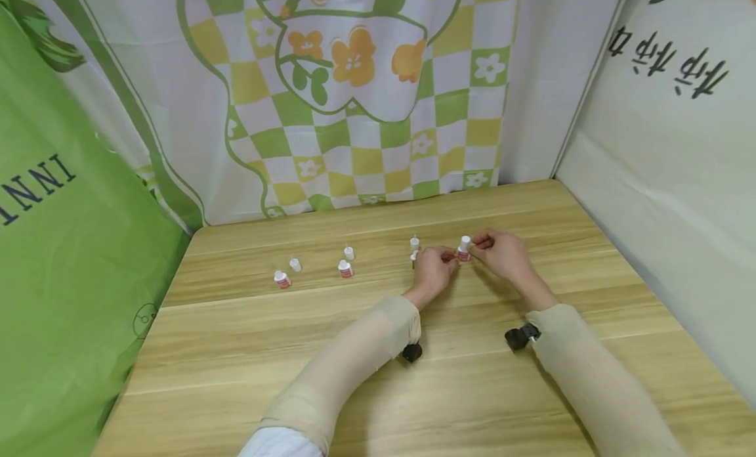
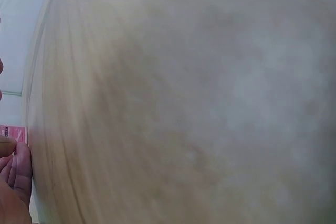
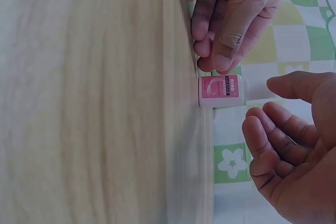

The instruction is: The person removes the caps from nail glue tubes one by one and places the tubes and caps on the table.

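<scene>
A small white bottle (image 3: 220, 90) with a pink label stands upright on the table, its tall white cap (image 1: 465, 241) on top. From the left, my left hand (image 1: 434, 273) holds its lower side by the fingertips; the exact contact is partly hidden. Close to the cap is my right hand (image 3: 299, 145), the thumb touching or nearly touching it and the other fingers loosely bent, apart from it. Behind my left hand, another bottle (image 1: 413, 260) is partly covered, with a loose cap (image 1: 415, 243) beyond it. In the left wrist view, only a strip of pink label (image 2: 16, 132) shows beside the fingers.
Farther left on the wooden table (image 1: 266, 352) stand two more bottles, one in the middle (image 1: 345, 269) and one at the far left (image 1: 282, 280). Beside them sit their caps, one (image 1: 349, 253) and another (image 1: 295, 265). A patterned curtain (image 1: 354, 148) hangs along the back edge.
</scene>
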The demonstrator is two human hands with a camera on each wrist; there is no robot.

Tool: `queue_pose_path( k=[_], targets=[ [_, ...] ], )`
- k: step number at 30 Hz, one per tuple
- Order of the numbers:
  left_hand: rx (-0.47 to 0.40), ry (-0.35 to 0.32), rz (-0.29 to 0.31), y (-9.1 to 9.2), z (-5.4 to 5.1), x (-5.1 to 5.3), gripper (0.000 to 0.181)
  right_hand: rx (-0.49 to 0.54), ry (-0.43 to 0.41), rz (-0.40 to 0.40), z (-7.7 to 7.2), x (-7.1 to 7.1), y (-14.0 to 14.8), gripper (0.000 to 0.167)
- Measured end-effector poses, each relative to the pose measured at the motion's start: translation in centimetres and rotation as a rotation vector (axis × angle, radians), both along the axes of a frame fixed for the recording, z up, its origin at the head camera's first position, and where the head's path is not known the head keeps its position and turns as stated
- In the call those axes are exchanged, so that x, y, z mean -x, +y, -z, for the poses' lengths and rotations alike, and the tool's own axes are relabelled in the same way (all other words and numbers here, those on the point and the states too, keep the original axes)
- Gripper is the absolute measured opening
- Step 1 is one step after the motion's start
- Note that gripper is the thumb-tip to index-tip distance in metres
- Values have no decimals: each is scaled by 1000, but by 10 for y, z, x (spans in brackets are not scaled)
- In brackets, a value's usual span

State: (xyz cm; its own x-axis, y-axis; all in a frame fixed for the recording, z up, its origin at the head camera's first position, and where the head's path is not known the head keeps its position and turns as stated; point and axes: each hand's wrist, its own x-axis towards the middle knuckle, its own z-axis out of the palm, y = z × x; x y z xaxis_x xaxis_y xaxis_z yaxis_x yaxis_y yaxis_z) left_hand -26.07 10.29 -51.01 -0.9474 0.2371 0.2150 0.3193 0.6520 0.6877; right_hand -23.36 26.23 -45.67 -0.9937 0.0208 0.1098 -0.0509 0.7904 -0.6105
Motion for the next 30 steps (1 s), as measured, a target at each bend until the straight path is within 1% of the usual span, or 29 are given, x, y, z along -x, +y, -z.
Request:
queue_pose_path(
  k=[3,7,15,21,30],
  targets=[
    [-12,-8,3,0,0,0,15,1,-8,5,1,2,-2,28],
    [-4,-1,3,1,0,1,14,12,-12,8,2,5,-3,31],
    [13,6,-5,2,0,2,16,19,-2,12,4,11,-7,30],
    [8,9,-6,2,1,2,16,0,14,13,5,12,-8,28],
    [-1,6,-14,2,1,2,15,28,-5,6,5,11,-8,28]
  ],
)
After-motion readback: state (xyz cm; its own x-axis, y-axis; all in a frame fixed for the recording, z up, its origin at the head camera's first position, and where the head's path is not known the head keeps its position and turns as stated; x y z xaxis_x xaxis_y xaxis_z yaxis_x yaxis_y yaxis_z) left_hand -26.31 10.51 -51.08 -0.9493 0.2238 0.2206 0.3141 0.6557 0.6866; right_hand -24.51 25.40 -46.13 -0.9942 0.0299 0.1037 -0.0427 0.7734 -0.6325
